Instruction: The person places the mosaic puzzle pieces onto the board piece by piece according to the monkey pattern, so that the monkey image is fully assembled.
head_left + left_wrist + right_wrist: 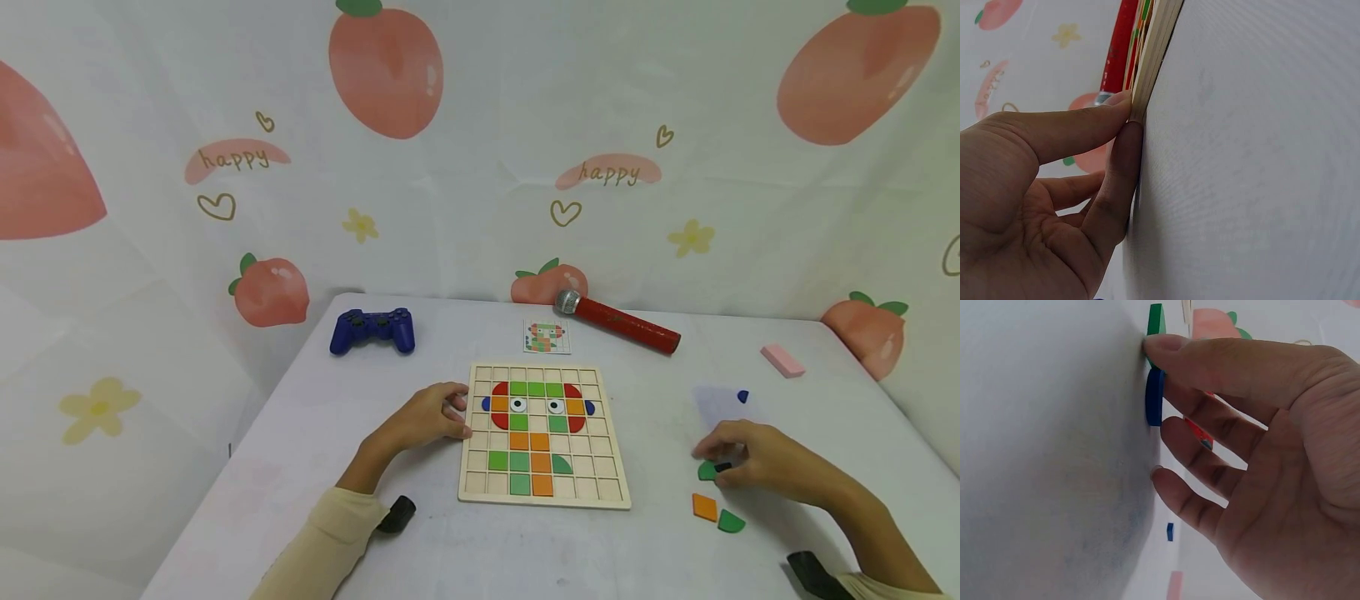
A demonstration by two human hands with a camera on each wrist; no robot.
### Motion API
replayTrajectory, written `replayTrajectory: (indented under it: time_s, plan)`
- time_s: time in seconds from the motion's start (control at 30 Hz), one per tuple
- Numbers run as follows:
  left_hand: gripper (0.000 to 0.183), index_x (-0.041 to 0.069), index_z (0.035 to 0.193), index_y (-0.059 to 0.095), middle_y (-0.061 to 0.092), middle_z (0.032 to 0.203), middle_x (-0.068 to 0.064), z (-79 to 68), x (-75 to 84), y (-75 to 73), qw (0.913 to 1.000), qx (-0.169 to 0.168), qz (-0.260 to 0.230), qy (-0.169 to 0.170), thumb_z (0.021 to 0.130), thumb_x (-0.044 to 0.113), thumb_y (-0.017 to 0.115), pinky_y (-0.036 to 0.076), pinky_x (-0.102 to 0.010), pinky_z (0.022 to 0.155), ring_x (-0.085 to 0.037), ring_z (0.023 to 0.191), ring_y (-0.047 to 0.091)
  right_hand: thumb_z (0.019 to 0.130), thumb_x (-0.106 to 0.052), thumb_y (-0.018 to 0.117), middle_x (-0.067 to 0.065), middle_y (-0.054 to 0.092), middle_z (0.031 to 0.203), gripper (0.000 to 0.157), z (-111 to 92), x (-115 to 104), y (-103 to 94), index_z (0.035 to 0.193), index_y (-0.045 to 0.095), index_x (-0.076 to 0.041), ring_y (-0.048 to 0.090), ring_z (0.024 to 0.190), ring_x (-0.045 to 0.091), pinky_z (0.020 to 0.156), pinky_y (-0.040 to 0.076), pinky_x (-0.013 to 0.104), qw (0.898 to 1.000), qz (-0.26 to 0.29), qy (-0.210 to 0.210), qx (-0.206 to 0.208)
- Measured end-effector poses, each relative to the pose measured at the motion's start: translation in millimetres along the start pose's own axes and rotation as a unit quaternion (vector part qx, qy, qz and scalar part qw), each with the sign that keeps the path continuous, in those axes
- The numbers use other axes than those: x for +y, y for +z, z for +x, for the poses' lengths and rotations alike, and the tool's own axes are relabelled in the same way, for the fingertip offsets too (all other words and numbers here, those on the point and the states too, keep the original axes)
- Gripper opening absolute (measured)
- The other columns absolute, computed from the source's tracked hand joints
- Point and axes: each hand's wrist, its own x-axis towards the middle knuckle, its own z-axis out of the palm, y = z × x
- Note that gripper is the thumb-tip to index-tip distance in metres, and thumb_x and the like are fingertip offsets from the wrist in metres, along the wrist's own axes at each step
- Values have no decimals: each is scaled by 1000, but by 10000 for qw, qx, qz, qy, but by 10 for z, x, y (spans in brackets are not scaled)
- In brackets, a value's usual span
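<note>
A square wooden puzzle board (468,483) with a grid bears colored pieces set out as a face with two eyes and a body. My left hand (429,417) pinches the board's left edge; in the left wrist view the thumb and a finger meet at the board's edge (1154,62). To the right, my right hand (772,460) has thumb and forefinger at a green quarter-round piece (706,472). A dark blue piece (1154,398) touches it beneath the thumb. The forefinger's tip is hidden in the right wrist view.
Nearer me lie an orange square (704,507) and another green quarter-round piece (731,522). A small blue piece (743,397) and pink block (782,361) lie farther right. Behind the board are a pattern card (547,337), a red microphone (626,325) and a blue game controller (372,330).
</note>
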Motion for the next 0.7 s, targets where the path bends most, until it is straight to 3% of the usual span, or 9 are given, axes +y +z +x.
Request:
replayTrajectory:
  time_s: [0.4,0.7]
  plan:
    - [73,-3,148,54,64,117,-7,-3,4,-11,10000,-27,-1,27,86,13,88,56,-39,95,-14,99,68,88,-27,85,-5,72,109,27,18,-25,63,112,77,-15,58,92,8,77,53,22,9996,-112,-13,262]
    - [73,-3,148,54,64,117,-7,2,-11,-11,10000,-45,11,54,86,13,88,56,-39,95,-15,99,68,87,-25,85,-8,68,101,26,131,-235,155,110,78,-17,53,89,6,72,50,24,9968,-85,-543,586]
